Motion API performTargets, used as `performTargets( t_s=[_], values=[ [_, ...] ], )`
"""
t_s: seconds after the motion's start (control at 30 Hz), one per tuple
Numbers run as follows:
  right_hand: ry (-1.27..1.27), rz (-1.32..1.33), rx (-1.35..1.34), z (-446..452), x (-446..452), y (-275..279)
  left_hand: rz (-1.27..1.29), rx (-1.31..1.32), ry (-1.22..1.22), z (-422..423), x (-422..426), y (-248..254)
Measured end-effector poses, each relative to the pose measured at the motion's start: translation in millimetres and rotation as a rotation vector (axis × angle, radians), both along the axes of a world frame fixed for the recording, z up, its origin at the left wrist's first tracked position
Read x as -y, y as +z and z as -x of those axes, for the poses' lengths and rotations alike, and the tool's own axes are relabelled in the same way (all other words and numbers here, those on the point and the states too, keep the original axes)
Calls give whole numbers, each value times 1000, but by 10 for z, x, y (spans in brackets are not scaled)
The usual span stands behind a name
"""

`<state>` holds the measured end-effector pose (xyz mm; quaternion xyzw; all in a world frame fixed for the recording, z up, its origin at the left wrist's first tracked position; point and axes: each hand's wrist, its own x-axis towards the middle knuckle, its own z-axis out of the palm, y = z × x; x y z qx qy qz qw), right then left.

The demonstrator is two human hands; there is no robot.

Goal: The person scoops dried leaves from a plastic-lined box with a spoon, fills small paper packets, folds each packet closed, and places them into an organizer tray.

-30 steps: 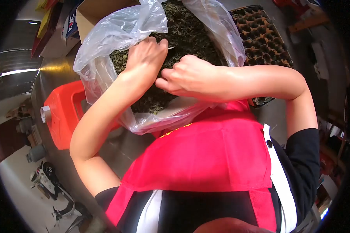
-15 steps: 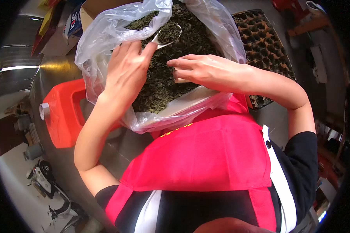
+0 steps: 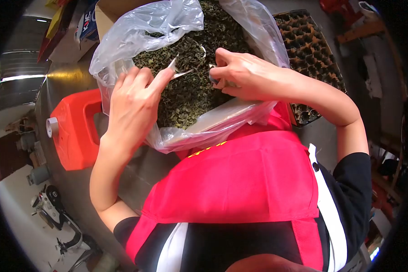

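My left hand (image 3: 138, 97) is closed on a white, scoop-like thing (image 3: 173, 69) over a mass of dried, dark green leaves (image 3: 186, 102). Two pale edges of it stick out past my thumb, and leaves cover much of the rest. On the other side, my right hand (image 3: 242, 75) pinches a small pale packet (image 3: 218, 84) with a bluish patch, partly hidden by my fingers. The leaves fill a clear plastic bag (image 3: 145, 29) whose edges are spread open around both hands.
A cardboard box (image 3: 105, 18) shows behind the bag. An orange-red jug (image 3: 75, 131) stands on the floor at left. To the right lies a black seedling tray (image 3: 310, 54) with many brownish cells. A scooter (image 3: 61, 222) is at lower left.
My left hand has moved slightly left and down with the white thing, whose leaf-filled round end no longer shows clearly. My right hand has turned, showing the packet more.
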<state>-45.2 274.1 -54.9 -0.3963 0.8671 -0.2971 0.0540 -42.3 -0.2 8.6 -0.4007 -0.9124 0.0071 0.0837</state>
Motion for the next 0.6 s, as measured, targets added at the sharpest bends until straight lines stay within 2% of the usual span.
performTargets(
  t_s=[0.07,0.37,0.6],
  values=[
    [-18,7,80,-4,-22,40,12,42,-27,-44,29,113],
    [37,126,-67,-34,6,-4,100,134,-159,-78,43,416],
    [51,186,-158,-51,47,9,271,55,-342,27,-412,604]
  ],
)
